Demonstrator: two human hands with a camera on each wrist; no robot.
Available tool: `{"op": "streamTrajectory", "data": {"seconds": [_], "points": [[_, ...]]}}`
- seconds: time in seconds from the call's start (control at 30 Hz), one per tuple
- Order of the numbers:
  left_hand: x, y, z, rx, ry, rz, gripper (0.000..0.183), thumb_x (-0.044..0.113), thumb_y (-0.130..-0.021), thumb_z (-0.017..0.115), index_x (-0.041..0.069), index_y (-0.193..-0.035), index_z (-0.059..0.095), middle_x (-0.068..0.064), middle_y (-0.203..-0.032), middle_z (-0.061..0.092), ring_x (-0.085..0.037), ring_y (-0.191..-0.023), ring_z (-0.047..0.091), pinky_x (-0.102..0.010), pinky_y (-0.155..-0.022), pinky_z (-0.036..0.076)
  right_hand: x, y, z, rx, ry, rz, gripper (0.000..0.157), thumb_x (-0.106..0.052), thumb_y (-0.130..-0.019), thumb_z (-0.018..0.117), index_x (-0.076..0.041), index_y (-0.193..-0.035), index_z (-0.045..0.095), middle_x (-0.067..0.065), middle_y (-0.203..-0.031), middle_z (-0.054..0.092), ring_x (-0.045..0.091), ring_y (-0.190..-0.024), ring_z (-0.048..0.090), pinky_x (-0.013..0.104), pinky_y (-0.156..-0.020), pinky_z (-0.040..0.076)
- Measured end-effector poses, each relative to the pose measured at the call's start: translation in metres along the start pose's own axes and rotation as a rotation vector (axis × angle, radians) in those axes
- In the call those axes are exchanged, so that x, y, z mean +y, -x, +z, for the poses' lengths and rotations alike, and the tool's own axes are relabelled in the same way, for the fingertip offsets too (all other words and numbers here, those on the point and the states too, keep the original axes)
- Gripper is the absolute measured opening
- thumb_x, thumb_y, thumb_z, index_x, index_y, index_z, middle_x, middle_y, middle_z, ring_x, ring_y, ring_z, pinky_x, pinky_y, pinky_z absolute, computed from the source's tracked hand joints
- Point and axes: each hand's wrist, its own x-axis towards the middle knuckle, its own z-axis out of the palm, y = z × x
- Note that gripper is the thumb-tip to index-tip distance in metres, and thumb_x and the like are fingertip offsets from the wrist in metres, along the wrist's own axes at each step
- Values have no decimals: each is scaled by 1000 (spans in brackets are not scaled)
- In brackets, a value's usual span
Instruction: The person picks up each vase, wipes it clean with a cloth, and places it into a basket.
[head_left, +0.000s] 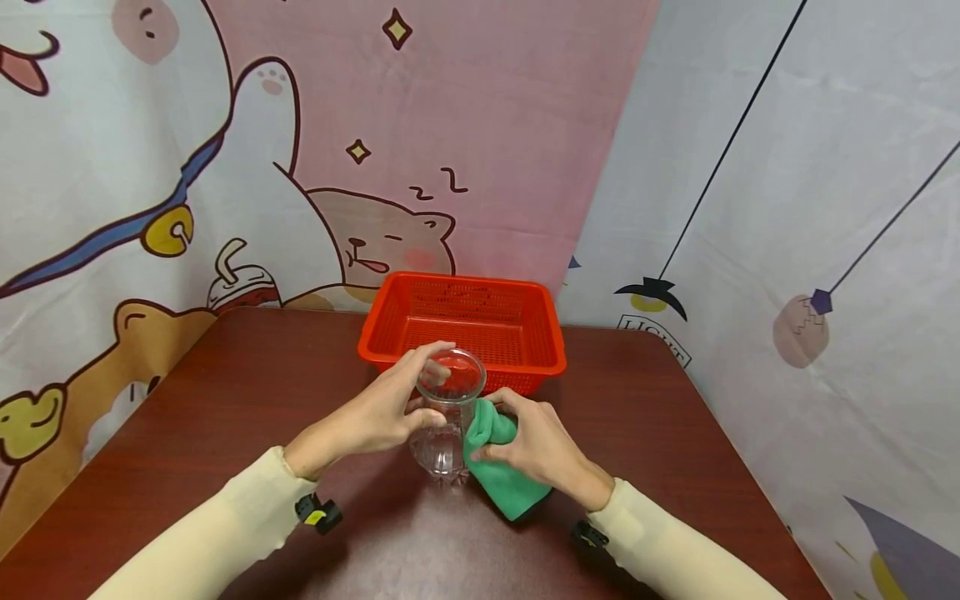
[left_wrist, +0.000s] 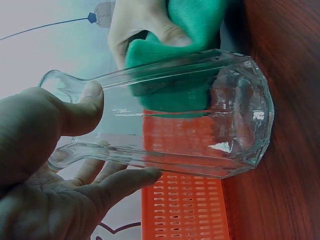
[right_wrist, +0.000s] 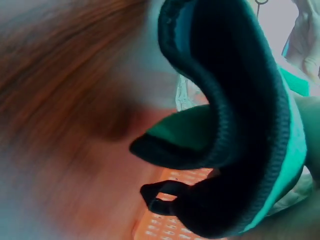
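A clear glass vase [head_left: 438,452] with a flared rim and a faceted body stands upright over the table in the head view. My left hand [head_left: 382,410] grips it around the neck, thumb on the near side and fingers on the far side. Pinched in my right hand [head_left: 546,442] is a folded green cloth [head_left: 512,490], held against the vase's right side. Through the glass [left_wrist: 240,117] in the left wrist view, the cloth [left_wrist: 175,82] shows along the wall. The cloth's dark underside [right_wrist: 240,100] fills much of the right wrist view and hides the right fingers.
Just behind the vase sits a red plastic basket [head_left: 558,354] with perforated walls. The dark reddish-brown table [head_left: 637,433] extends to both sides. A cartoon-printed curtain [head_left: 510,150] hangs behind the table and along its sides.
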Motion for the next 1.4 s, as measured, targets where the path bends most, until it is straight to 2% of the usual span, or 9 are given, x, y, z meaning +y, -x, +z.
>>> {"op": "streamTrajectory", "data": {"seconds": [0.27, 0.47, 0.77, 0.97, 1.1, 1.4], "points": [[0, 1, 0, 2, 0, -1, 98, 9, -86, 84, 30, -161, 23, -13, -137, 56, -29, -122, 57, -41, -86, 59, 3, 1, 7, -80, 65, -1, 61, -49, -70, 95, -27, -117, 63, -20, -80, 64, 1, -68, 60, 24, -61, 51], [-1, 1, 0, -2, -4, 4, 98, 10, -87, 83, 30, -161, 23, -13, -138, 55, -29, -123, 57, -41, -87, 59, 4, 5, 11, -114, 115, -4, 62, -50, -69, 95, -21, -112, 60, -16, -77, 61, 1, -65, 58, 23, -57, 50], [-2, 2, 1, 3, -6, 11, 98, 9, -86, 84, 28, -161, 23, -13, -136, 56, -28, -123, 57, -38, -86, 59, 3, 6, 15, -100, 125, 14, 67, -48, -69, 96, -18, -117, 59, -14, -82, 61, 2, -68, 58, 23, -61, 50], [-3, 2, 1, 12, 6, 0, 98, 7, -86, 84, 29, -161, 24, -12, -137, 55, -29, -123, 57, -42, -88, 59, 3, 6, 16, -94, 102, 35, 68, -46, -69, 97, -17, -119, 60, -13, -86, 63, 5, -71, 59, 24, -63, 50], [-3, 2, 2, 9, 10, 12, 98, 6, -86, 83, 28, -161, 24, -13, -136, 55, -29, -122, 57, -41, -88, 59, 3, 6, 16, -87, 65, 44, 68, -44, -69, 97, -17, -121, 62, -12, -90, 66, 3, -74, 60, 24, -65, 52], [-4, 2, 1, 7, 17, 12, 98, 7, -86, 83, 28, -161, 23, -15, -137, 55, -31, -124, 55, -49, -89, 58, 1, 5, 13, -31, 5, 47, 70, -44, -67, 98, -19, -123, 65, -13, -101, 70, 3, -78, 62, 25, -67, 53]]}}
